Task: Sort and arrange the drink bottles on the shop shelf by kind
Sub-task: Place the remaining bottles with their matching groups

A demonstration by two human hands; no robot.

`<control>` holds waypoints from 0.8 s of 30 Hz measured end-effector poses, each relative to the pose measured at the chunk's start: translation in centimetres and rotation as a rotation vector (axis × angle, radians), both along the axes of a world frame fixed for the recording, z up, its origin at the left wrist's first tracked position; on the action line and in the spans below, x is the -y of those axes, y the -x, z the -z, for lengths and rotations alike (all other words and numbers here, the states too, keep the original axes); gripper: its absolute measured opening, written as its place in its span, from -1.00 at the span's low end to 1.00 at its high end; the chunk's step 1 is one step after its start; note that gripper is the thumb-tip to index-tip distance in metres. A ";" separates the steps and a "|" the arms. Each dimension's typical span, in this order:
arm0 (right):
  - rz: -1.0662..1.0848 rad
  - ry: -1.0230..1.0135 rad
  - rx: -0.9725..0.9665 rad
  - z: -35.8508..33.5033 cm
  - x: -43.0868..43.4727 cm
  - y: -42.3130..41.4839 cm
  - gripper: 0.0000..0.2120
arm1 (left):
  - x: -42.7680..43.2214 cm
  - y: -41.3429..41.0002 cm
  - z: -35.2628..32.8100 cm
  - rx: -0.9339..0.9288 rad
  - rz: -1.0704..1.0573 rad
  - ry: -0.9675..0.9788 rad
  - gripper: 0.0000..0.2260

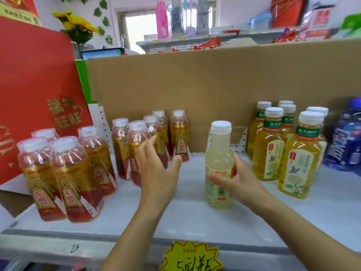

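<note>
Right fingers [220, 178] curl round a pale bottle [218, 151], upright on the shelf [185, 218]; its label print is too small to read. Left fingers [148, 151], spread and holding nothing, stand before red-gold bottles [179, 137] marked 东鹏. Right of the grip, tea bottles [298, 159] read 东方. A price tag [191, 257], cut off below, shows 5元.

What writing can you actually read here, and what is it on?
"福气 旺旺": red box
"东鹏": red-gold bottles
"东方", rest blurred: tea bottles
"5元", next character cut off: yellow tag
"2F", handwritten, uncertain: shelf edge
Too small or blurred: labels on pale bottle and blue bottle
</note>
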State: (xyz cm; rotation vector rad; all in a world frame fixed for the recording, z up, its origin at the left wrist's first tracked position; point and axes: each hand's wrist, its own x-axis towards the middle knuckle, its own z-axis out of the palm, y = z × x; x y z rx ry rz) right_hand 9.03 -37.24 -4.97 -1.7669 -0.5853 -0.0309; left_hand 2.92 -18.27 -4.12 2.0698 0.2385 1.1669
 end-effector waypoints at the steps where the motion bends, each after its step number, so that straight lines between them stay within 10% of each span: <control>1: -0.003 0.005 0.013 0.0 1.0 0.5 -0.50 | 1.5 0.3 -0.4 -0.025 0.097 0.009 -0.45; 5: 0.016 0.020 0.031 -0.1 5.7 2.6 -0.48 | 7.5 1.4 -1.6 -0.178 0.531 0.186 -0.80; 24: 0.499 0.049 0.168 -0.5 44.9 11.9 -0.53 | 45.0 3.0 -0.1 -0.209 1.069 0.165 -0.65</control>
